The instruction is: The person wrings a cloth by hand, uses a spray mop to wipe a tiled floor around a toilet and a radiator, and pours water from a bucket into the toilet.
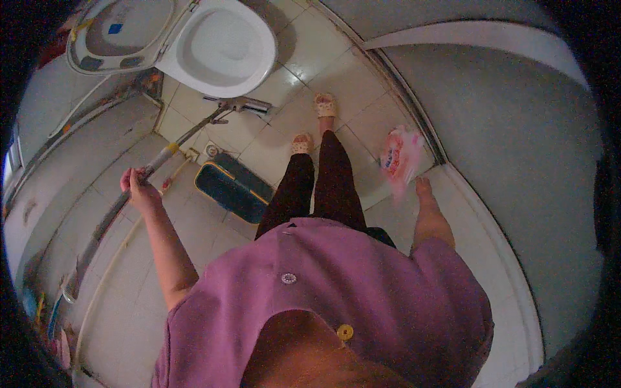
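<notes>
My left hand [140, 190] is closed around the long handle of a squeeze mop [165, 154], out to my left. The mop's flat head [245, 105] rests near the floor just below the front of a white toilet bowl [228, 51]. At my right side, my right hand [423, 186] is beside a pink and clear plastic bag [401, 156] that bears writing. The bag hangs or lies right by the fingertips; it looks gripped at its edge, but the fingers are small and blurred.
The toilet lid and seat [127, 29] are raised. Left of my legs is a dark bucket with a yellow rim [235, 191], near a floor drain [212, 150]. A pale hose [104, 276] runs along the left. A door track [412, 97] edges the tiled floor on the right.
</notes>
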A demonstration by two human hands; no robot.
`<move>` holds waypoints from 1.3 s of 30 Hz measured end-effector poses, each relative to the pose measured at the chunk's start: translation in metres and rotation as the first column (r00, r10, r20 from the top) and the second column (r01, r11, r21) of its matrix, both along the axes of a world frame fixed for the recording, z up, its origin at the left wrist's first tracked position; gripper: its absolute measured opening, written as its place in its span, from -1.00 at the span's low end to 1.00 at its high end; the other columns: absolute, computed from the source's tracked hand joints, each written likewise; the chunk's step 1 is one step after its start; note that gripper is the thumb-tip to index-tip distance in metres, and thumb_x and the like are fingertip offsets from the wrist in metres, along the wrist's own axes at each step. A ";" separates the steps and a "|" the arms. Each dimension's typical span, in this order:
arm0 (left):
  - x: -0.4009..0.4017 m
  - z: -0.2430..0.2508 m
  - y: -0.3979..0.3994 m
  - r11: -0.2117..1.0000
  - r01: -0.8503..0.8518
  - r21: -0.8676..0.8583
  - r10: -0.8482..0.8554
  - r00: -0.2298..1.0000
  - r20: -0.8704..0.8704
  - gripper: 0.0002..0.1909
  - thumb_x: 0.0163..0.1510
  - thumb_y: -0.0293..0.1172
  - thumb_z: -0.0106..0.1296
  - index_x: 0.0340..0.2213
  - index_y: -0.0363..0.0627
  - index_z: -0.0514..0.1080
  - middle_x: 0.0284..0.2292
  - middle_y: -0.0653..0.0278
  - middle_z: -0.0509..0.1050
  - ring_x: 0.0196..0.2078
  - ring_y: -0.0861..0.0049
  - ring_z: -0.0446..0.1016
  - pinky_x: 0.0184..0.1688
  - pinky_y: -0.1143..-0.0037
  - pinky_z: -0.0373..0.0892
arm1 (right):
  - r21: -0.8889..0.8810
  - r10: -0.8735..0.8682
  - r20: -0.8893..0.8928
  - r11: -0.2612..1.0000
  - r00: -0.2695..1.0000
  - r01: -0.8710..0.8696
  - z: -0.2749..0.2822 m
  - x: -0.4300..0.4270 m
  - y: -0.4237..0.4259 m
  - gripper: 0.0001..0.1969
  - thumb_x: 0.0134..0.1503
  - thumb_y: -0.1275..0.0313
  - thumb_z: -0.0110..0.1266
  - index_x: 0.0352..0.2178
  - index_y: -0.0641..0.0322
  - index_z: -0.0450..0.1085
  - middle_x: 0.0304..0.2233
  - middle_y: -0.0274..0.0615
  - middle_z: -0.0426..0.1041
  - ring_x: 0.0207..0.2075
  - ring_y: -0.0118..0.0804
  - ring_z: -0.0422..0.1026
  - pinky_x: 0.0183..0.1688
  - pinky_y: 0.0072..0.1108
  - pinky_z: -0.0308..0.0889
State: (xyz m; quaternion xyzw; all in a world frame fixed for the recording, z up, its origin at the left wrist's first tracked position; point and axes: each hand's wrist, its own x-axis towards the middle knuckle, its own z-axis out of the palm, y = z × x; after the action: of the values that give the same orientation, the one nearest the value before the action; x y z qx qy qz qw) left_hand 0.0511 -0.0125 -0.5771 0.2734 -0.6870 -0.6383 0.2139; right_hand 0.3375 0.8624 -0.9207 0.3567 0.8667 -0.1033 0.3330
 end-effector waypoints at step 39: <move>0.009 0.080 0.370 0.558 0.792 -0.247 -0.733 0.610 0.300 -0.44 -0.34 -0.59 0.08 -0.19 0.05 0.27 -0.40 0.21 0.43 -0.30 0.26 0.41 -0.30 0.39 0.32 | -0.568 -0.237 -0.779 -0.126 0.581 -0.813 0.682 -0.286 -0.375 -0.69 -0.04 0.11 -0.03 -0.55 0.07 0.12 -0.70 -0.37 0.22 -0.60 -0.43 0.21 -0.29 -0.46 0.15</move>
State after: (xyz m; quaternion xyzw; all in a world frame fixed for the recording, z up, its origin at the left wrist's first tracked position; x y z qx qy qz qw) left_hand 0.0599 0.3571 -0.4973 -0.0444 -0.8551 -0.5076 -0.0956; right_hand 0.0520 0.4877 -0.2391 -0.3069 0.6189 -0.7102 0.1353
